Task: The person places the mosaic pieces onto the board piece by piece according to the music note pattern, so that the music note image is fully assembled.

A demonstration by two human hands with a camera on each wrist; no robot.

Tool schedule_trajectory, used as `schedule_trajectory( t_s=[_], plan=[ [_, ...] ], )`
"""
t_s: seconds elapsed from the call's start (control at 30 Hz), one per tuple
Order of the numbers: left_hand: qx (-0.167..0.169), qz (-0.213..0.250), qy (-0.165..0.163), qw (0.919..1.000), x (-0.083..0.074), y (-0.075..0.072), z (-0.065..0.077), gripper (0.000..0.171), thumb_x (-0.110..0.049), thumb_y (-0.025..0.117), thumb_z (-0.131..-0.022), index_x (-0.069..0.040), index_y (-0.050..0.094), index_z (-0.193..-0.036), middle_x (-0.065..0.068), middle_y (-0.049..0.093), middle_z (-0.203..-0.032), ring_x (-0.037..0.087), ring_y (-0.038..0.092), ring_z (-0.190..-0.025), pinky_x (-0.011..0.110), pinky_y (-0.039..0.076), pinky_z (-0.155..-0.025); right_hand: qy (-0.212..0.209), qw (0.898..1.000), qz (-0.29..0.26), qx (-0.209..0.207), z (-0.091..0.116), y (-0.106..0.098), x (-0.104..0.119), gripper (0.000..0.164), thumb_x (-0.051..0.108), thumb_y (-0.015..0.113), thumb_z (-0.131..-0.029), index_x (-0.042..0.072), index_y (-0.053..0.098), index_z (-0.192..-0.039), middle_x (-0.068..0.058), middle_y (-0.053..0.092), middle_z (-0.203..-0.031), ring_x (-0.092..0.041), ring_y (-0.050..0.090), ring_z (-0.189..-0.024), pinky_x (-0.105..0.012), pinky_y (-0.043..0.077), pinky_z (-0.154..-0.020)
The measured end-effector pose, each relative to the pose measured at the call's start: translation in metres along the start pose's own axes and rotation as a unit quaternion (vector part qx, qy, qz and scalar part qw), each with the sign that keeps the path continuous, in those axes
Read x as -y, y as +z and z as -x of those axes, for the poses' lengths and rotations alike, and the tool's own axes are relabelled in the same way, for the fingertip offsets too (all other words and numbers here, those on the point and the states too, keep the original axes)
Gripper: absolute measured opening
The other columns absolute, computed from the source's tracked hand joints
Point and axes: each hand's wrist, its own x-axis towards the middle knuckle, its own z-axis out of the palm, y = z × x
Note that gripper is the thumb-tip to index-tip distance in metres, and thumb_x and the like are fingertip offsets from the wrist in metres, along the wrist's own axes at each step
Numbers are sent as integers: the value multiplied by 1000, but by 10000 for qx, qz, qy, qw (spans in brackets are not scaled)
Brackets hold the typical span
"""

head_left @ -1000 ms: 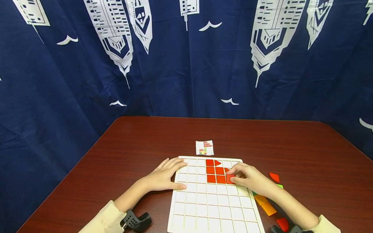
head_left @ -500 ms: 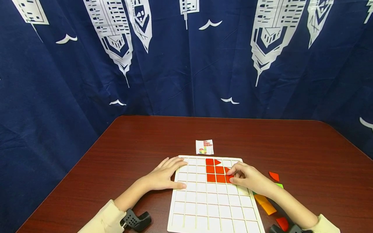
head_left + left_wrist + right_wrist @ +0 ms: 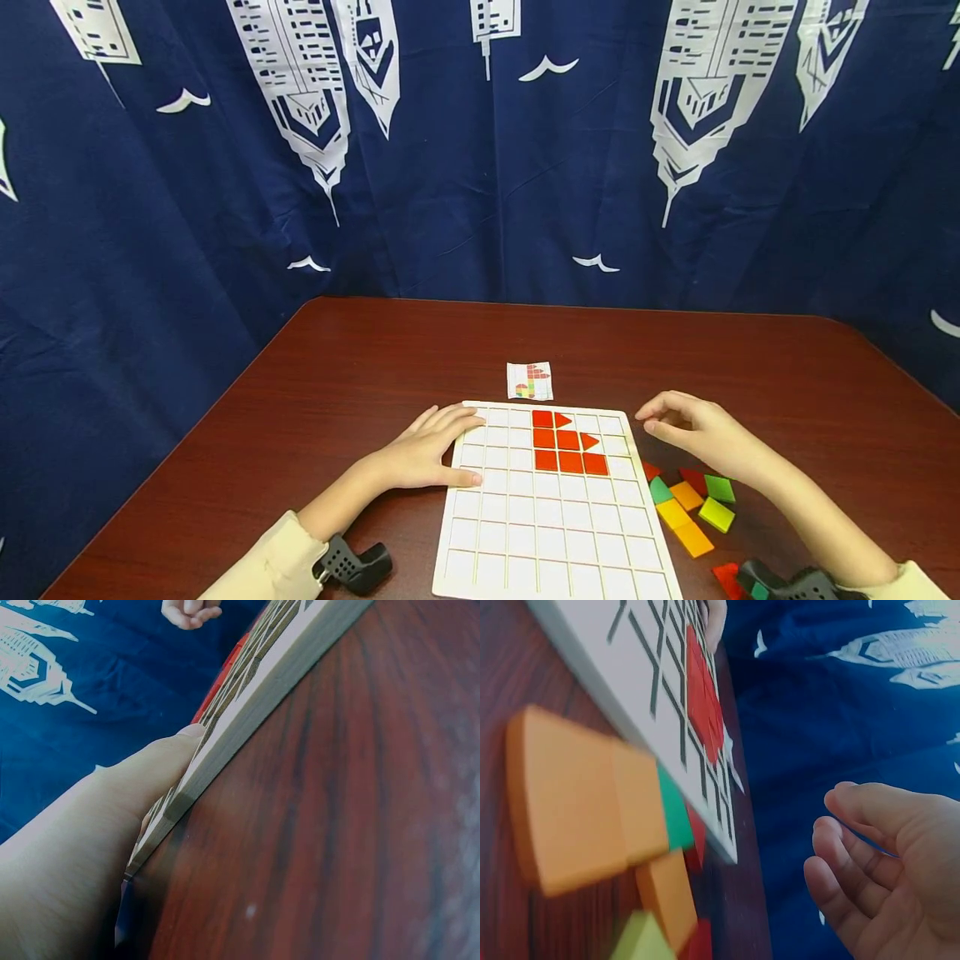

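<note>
A white gridded board lay on a reddish-brown table, seven red tiles set in three rows in its far half. The near row had three squares, the middle row two squares and a triangle pointing right, the far row one square and another triangle.

A person's left hand rested on the board's left edge, fingers and thumb spread wide. The right hand hung in the air beyond the board's right edge, its fingers loosely bent, holding nothing, with a narrow gap between thumb and forefinger.

Beside the board's right edge, nearer than the right hand, lay a cluster of loose orange, yellow, green and red blocks; a separate red block lay nearer, next to the dark device on the right wrist. A matching device sat by the left cream sleeve.

Just past the far edge of the board, a small card bore a printed red, yellow and green figure, its finer marks too small to read. Behind the table hung a navy curtain printed with white towers and wave-like marks.
</note>
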Motion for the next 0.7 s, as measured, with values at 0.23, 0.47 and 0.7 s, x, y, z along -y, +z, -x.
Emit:
schedule_trajectory(
  t_s=[0.23, 0.47, 0.7],
  plan=[
    [34, -38, -46, 10000, 0, 0, 0, 78, -67, 51, -78, -29, 28, -141, -4, 20, -150, 16, 9, -142, 47, 4, -114, -33, 9998, 174, 133, 10, 3, -15, 19, 28, 60, -87, 13, 60, -100, 1, 59, -91, 2, 49, -74, -19, 46, -59],
    [11, -39, -18, 10000, 1, 1, 0, 77, -66, 51, -78, -28, 29, -141, -5, 21, -150, 15, 10, -141, 46, 4, -115, -273, 9979, -84, 574, 13, 20, -27, 22, 26, 62, -85, 10, 59, -100, 1, 54, -87, 2, 45, -73, -17, 44, -58],
    [-35, -60, -4, 10000, 1, 2, -1, 77, -65, 52, -77, -28, 30, -141, -3, 23, -149, 16, 11, -141, 47, 5, -114, -125, 9998, -1, 128, 11, 25, -35, 18, 23, 60, -87, 12, 60, -101, 2, 52, -84, 1, 45, -70, -17, 43, -57]
  ],
)
